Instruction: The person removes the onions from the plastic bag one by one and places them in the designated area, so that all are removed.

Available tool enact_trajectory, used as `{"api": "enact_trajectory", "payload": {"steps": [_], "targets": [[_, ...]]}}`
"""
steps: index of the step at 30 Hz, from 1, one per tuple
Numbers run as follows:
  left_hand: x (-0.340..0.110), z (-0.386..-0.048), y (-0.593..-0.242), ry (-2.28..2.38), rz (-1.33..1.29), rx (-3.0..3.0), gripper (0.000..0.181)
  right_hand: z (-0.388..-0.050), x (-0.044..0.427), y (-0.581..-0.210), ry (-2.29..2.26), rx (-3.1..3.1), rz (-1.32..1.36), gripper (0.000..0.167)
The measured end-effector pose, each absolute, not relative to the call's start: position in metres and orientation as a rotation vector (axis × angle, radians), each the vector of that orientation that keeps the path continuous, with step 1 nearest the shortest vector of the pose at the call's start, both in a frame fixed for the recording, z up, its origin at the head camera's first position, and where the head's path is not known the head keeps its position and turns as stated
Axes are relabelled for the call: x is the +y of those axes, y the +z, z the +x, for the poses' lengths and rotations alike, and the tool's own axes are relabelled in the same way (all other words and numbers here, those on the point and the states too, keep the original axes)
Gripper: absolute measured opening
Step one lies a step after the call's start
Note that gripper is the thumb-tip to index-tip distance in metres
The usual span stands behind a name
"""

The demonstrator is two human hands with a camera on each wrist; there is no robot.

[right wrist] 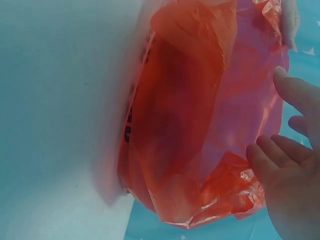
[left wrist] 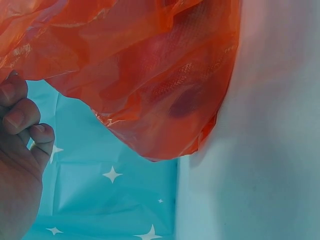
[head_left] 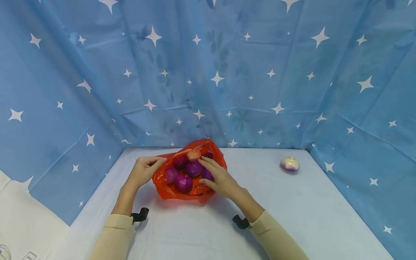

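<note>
A red plastic bag lies with its mouth wide on the white table, several purple onions inside it. Among them, near the back, is a paler orange-looking round one. My left hand pinches the bag's left rim between thumb and fingers; the left wrist view shows its fingers curled at the plastic. Over the bag's right side reaches my right hand, fingers extended and thumb apart, fingertips close to the onions. In the right wrist view, its fingers lie against the bag's rim; contact with an onion is unclear.
A white and purple round vegetable, perhaps a turnip or peeled onion, sits alone at the back right of the table. Blue curtains with white stars stand behind and beside the table. Black wrist mounts jut inward below the hands.
</note>
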State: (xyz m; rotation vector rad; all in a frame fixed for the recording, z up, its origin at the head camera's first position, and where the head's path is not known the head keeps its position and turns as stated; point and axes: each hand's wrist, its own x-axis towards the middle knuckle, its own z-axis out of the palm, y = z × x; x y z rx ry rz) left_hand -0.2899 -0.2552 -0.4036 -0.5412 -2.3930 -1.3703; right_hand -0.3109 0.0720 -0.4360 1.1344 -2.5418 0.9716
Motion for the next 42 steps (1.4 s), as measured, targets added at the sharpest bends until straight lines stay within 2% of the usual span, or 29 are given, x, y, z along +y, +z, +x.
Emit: {"api": "enact_trajectory", "payload": {"steps": [10, 29, 42], "targets": [[-0.255, -0.290, -0.402, -1.396, -0.532, -2.392, 0.019, -0.308, 0.067, -0.441, 0.967, -2.555, 1.166, 0.074], [-0.254, -0.291, -0.403, -1.398, -0.529, -2.406, 0.019, -0.321, 0.073, -0.455, 0.877, -2.666, 1.012, 0.073], [-0.251, -0.289, -0.403, -1.375, -0.542, -2.406, 0.018, -0.321, 0.060, -0.441, 0.730, -2.611, 1.099, 0.069]]}}
